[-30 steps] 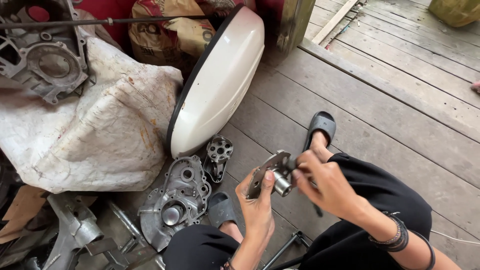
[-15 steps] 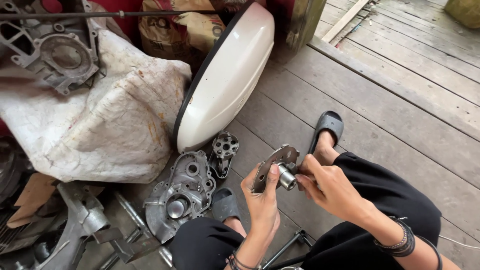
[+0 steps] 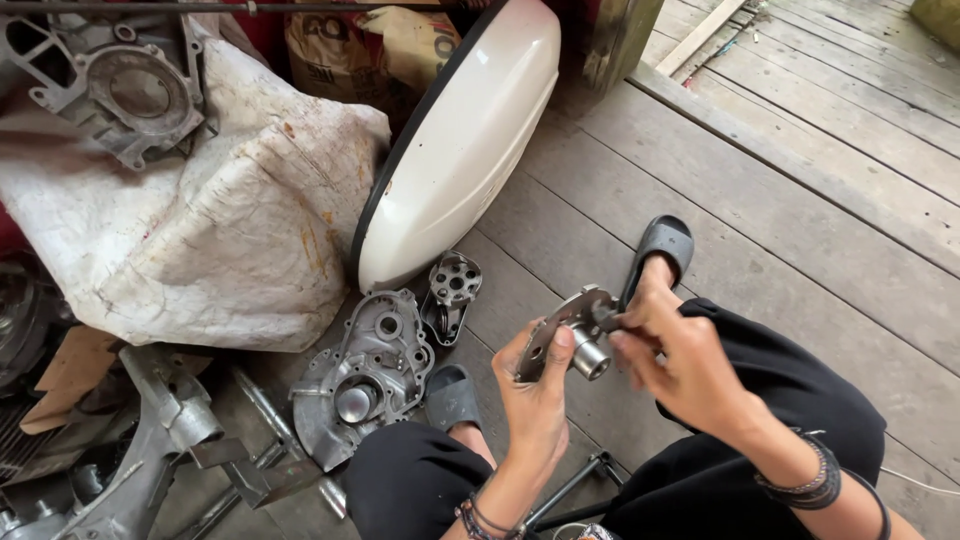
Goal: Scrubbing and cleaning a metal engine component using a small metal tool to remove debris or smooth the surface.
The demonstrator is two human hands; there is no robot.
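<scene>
Metal plate (image 3: pixel 560 325) tilted, hub (image 3: pixel 590 358) pointing down-right.

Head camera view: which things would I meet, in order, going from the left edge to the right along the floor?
White sack → grey engine cover → small round metal part → left hand → metal disc part held in both hands → right hand → wooden planks.

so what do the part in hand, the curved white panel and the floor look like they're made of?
Part in both hands: bare metal, likely steel or aluminium; dull grey plate with a shiny machined hub. Left hand and right hand both grip it.
White panel: glossy painted shell with a dark edge; metal or plastic, can't tell.
Floor: weathered grey wood planks with visible grain and seams.
</scene>
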